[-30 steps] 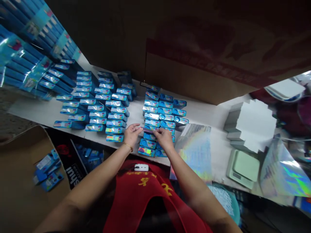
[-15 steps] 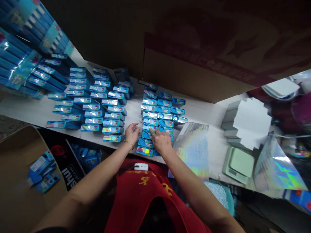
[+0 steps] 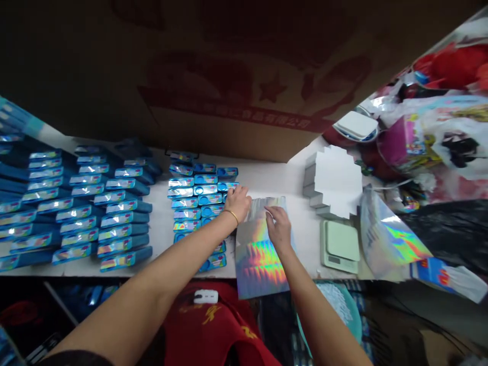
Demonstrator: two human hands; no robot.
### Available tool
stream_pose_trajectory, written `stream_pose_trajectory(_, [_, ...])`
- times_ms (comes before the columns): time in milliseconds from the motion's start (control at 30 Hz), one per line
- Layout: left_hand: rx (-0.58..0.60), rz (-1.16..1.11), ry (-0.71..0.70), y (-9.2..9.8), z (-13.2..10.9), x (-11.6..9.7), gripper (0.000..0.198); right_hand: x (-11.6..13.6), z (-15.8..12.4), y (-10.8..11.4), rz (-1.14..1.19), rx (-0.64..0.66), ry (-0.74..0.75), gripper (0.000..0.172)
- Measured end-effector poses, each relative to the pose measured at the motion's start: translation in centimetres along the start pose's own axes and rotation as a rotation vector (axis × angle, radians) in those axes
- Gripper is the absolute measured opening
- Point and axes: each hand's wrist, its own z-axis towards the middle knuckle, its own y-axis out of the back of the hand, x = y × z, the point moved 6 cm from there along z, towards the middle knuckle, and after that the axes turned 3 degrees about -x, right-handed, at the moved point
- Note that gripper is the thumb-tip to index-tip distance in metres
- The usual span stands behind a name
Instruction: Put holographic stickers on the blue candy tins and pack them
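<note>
A pile of shiny holographic sheets (image 3: 259, 254) lies on the white table (image 3: 267, 178) just right of a block of small blue boxes (image 3: 198, 195). My left hand (image 3: 238, 201) rests at the top left corner of the sheets, beside the blue boxes, fingers curled on the sheet's edge. My right hand (image 3: 278, 226) lies on the upper part of the top sheet with its fingers pinched at the edge. Which sheet each hand grips is hard to tell.
Rows of blue boxes (image 3: 87, 208) cover the table's left. A stack of white cards (image 3: 337, 180) and a small pale green scale (image 3: 341, 244) stand right of the sheets. More holographic sheets (image 3: 389, 239) lean further right. A large cardboard box (image 3: 229, 101) rises behind.
Both hands have left the blue boxes and moved right onto the holographic sheets. The thin piece held between them a second ago is gone. The view has swung to the right.
</note>
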Motion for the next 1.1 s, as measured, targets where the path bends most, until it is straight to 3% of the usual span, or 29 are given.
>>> stream_pose_trajectory(100, [0.021, 0.03, 0.025, -1.4, 1.1, 0.0, 0.015, -0.4, 2.0, -1.3, -0.018, 0.037, 0.099, 0.026])
stream_pose_trajectory(233, [-0.023, -0.077, 0.143, -0.8, 0.8, 0.8, 0.017, 0.5, 3.2, -2.9, -0.114, 0.104, 0.23, 0.029])
stream_pose_trajectory(500, [0.046, -0.398, 0.321, -0.9, 0.2, 1.9, 0.019, 1.2, 1.1, -2.0, -0.172, 0.073, 0.457, 0.034])
stream_pose_trajectory(667, [0.068, -0.542, 0.309, -1.2, -0.3, 1.8, 0.022, 1.5, 0.9, -0.9, -0.064, 0.039, 0.365, 0.036])
stream_pose_trajectory(833, [0.073, -0.839, 0.32, -1.1, -0.9, 1.6, 0.022, 2.2, 1.0, -0.5, 0.036, -0.011, 0.264, 0.033])
stream_pose_trajectory(1100, [0.149, -1.386, 0.544, -1.1, -2.5, 0.3, 0.027, 3.5, -0.2, -0.1, 0.054, -0.036, 0.282, 0.042])
